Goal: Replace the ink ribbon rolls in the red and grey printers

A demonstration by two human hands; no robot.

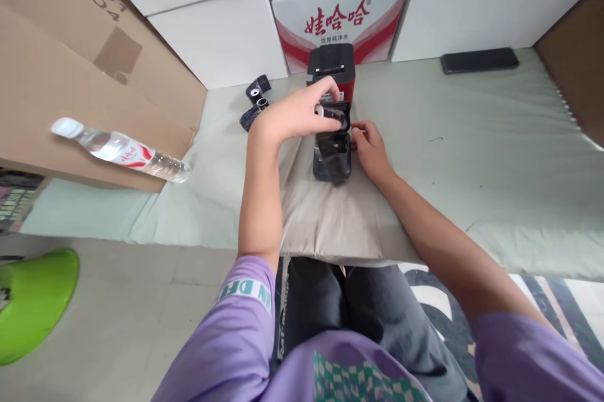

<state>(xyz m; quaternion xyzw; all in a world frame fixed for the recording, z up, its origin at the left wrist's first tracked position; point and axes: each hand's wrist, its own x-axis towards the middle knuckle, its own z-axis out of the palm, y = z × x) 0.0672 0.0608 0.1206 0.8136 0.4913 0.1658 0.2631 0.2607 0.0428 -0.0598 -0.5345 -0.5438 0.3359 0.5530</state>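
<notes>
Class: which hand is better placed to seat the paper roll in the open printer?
Probably the left hand: it already holds the roll above the open printer. The right hand only rests at the printer's side.

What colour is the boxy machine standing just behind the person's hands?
The machine has a black top and a red body, seen best in the head view.

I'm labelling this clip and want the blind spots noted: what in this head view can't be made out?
- Small black device: its open top is covered by the left hand.
- Right hand: its fingertips at the device's edge are too small to judge the grip.
- Green object: cut off by the left edge.
</notes>
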